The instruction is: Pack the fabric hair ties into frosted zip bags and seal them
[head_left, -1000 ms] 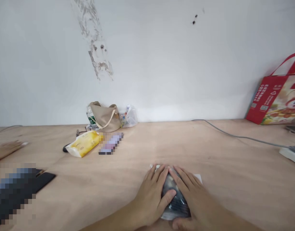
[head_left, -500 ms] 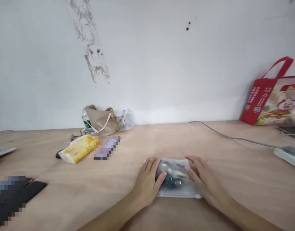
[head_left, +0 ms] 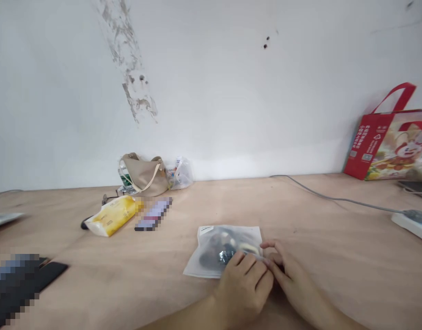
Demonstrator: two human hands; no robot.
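A frosted plastic zip bag (head_left: 207,247) lies flat on the table in front of me, a white label at its far left corner. Dark and pale items show dimly through it, among them a shiny black packet (head_left: 226,255); their kinds cannot be made out. My left hand (head_left: 247,284) is closed, fingers curled over the near edge toward the right end, hiding the zip slider. Beside it, my right hand (head_left: 291,277) pinches the bag's near right corner with thumb and curled fingers, its index finger reaching along the right side.
A yellow tissue pack (head_left: 116,215) and a blurred-out phone (head_left: 154,214) lie at left. Behind them stand a beige handbag (head_left: 145,173) and a clear plastic bag (head_left: 182,173). A red shopping bag (head_left: 372,146), grey cable (head_left: 334,198) and white power strip (head_left: 412,227) are at right.
The zip bag has shifted left and turned slightly. My left hand has moved from its left side to the near right edge and curled closed. The right hand has drawn in to the corner.
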